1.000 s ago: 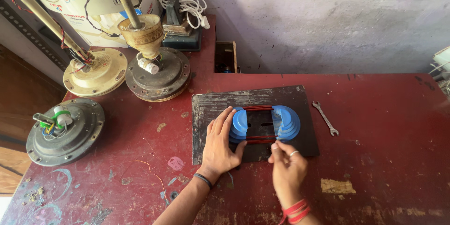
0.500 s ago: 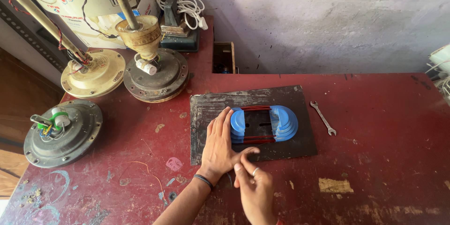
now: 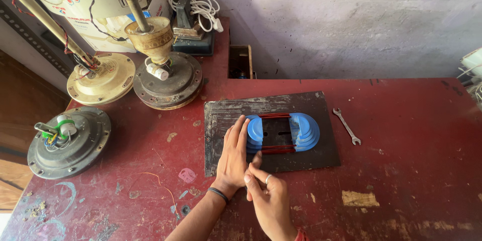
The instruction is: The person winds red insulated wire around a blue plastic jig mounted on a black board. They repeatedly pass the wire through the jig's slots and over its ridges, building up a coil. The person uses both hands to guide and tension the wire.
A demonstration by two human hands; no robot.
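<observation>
My left hand [image 3: 233, 154] lies flat and open, pressing the left blue former [image 3: 255, 131] with its red wire coil [image 3: 275, 148] on the dark plate [image 3: 321, 156] just ahead, while my right hand [image 3: 268, 196], fingers loosely curled and holding nothing, must next, I think, reach the coil's near strand.
</observation>
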